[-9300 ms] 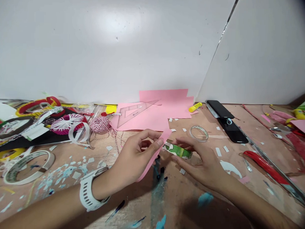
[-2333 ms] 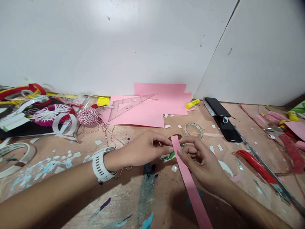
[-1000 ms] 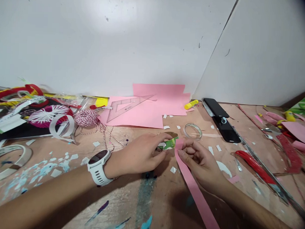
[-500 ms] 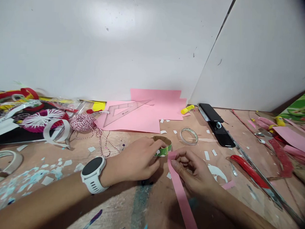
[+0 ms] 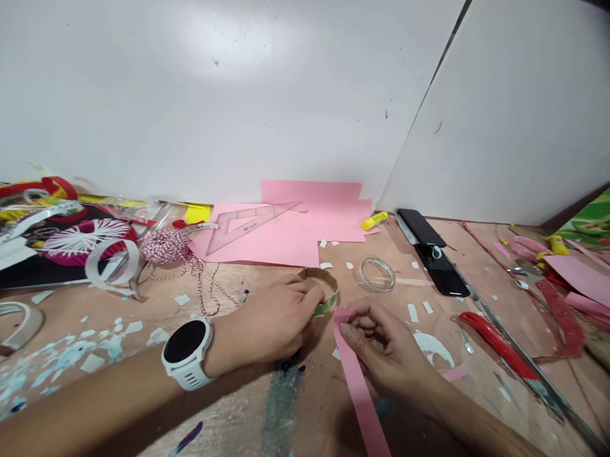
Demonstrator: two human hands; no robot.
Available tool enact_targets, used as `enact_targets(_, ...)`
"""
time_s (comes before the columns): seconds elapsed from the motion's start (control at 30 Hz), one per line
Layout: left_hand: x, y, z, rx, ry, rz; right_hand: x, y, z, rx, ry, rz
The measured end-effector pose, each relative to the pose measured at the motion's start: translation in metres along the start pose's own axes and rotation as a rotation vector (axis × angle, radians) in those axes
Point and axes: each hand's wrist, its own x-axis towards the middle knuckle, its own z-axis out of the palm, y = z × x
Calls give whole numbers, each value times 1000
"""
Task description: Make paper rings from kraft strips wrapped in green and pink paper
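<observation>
In the head view, a paper ring (image 5: 319,282), green outside and brown inside, is steadied on the wooden bench (image 5: 238,419) by the left hand (image 5: 271,327), its fingers (image 5: 305,298) pressed together over the rim. Just right of the ring, the end of a pink paper strip (image 5: 361,407) is pinched by the right hand (image 5: 385,348), keeping it lifted near the ring; a clear tape roll (image 5: 377,274) lies beyond the ring.

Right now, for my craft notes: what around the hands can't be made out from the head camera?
Head view: the left hand hides part of the paper ring, so whether it is joined cannot be seen.
Head view: the right hand hides how much of the pink strip its fingers pinch.
Head view: the bottom edge cuts off the strip's lower end.
Head view: the left edge cuts off the tape ring.
</observation>
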Motion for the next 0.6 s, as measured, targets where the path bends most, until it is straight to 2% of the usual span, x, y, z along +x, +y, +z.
enact_targets(0.1, 0, -1, 3, 14, 8, 33, 0, -11, -3, -26, -79, 36)
enact_targets(0.27, -2, -2, 6, 42, -3, 37, -1, -24, -7, -31, -98, 50)
enact_targets(0.6, 3, -8, 14, 111, -67, 40, -1, 9, 0, -26, -79, 31)
